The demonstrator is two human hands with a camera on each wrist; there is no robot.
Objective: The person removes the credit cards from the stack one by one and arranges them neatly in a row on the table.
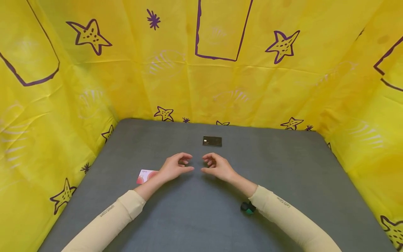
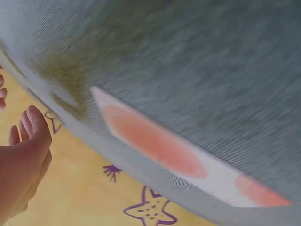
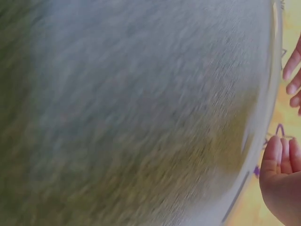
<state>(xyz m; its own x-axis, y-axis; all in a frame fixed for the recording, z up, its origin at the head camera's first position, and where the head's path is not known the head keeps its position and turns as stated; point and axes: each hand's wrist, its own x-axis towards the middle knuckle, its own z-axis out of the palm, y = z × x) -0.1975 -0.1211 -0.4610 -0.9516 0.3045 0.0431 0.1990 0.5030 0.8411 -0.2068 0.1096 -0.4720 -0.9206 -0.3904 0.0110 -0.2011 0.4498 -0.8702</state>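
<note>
Both hands hover over the grey table, fingertips facing each other across a small gap, fingers loosely bent with nothing in them. My left hand (image 1: 175, 166) is nearest to a white and pink card (image 1: 145, 176), partly covered by its wrist in the head view. The same card (image 2: 155, 146) lies flat in the left wrist view, beside the left hand (image 2: 28, 160). A black card marked VIP (image 1: 212, 141) lies beyond my right hand (image 1: 219, 167). Under the right forearm sits a small black and green object (image 1: 247, 207), partly hidden by the sleeve; its kind is unclear.
The grey cloth-covered table (image 1: 201, 224) reaches back to a yellow curtain (image 1: 176, 80) printed with purple starfish. The curtain also hangs along the left and right sides. Cream sleeves (image 1: 104, 220) cover both forearms.
</note>
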